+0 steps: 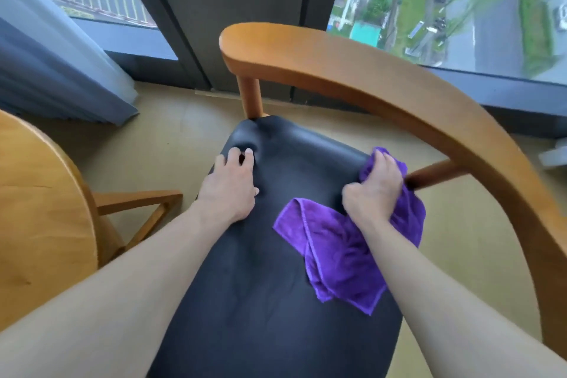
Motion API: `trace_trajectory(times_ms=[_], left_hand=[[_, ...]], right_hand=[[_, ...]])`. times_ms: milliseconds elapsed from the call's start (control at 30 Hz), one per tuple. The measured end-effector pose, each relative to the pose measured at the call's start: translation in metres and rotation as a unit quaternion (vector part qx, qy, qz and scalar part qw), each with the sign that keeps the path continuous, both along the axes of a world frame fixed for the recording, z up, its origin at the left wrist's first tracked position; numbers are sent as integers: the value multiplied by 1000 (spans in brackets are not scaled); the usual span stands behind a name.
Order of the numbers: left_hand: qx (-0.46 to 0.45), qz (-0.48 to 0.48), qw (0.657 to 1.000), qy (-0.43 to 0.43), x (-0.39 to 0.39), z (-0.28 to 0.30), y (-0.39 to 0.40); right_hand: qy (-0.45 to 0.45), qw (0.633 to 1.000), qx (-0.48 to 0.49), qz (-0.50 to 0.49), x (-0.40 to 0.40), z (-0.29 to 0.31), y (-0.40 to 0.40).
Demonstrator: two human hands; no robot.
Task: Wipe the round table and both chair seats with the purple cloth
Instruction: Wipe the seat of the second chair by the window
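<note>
— What kind of surface is being worked on?

— A black padded chair seat (276, 255), smooth and slightly sheened, dimpled at its far corner. A curved wooden backrest rail (383, 83) sweeps around it on the right, carried by round wooden posts.

— And the purple cloth?

— The purple cloth (346, 255) lies bunched on the right side of the seat, part of it spilling over the seat's right edge. The right hand (372, 190) grips it, fingers (383, 163) curled down into the fabric near the far right corner.

— The other hand?

— The left hand (230, 187) presses flat on the seat's left side, its fingers spread and lightly bent, holding nothing.

— Where is the round table?

— Its wooden tabletop (40, 209) fills the left edge, with a slanted wooden strut (144, 218) below it, just beside the chair.

— The room?

— Pale beige floor (171, 138), a grey-blue curtain (46, 55) at the left, and dark-framed windows (460, 9) looking down on a road and greenery far below.
</note>
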State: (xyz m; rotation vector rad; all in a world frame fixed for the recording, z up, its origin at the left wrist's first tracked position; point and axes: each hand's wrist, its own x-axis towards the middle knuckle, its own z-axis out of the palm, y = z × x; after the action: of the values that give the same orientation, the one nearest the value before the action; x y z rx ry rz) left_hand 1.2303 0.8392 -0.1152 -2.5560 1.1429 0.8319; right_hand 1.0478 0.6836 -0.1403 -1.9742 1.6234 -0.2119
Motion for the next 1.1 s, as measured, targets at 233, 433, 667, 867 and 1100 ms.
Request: trace_trajectory(times_ms=[233, 433, 667, 867, 1100], left_hand=[[4, -75, 997, -33, 3, 2, 0], [-36, -177, 984, -1, -21, 11, -33], [33, -228, 973, -21, -54, 5, -54], [41, -217, 975, -23, -57, 5, -55], [40, -190, 981, -6, -57, 9, -59]], right_hand=[[-18, 985, 4, 174, -33, 3, 16], [60, 994, 92, -24, -131, 19, 60], [-93, 978, 97, -159, -92, 30, 17], [-25, 994, 25, 104, -61, 17, -2], [87, 995, 37, -22, -105, 1, 103]])
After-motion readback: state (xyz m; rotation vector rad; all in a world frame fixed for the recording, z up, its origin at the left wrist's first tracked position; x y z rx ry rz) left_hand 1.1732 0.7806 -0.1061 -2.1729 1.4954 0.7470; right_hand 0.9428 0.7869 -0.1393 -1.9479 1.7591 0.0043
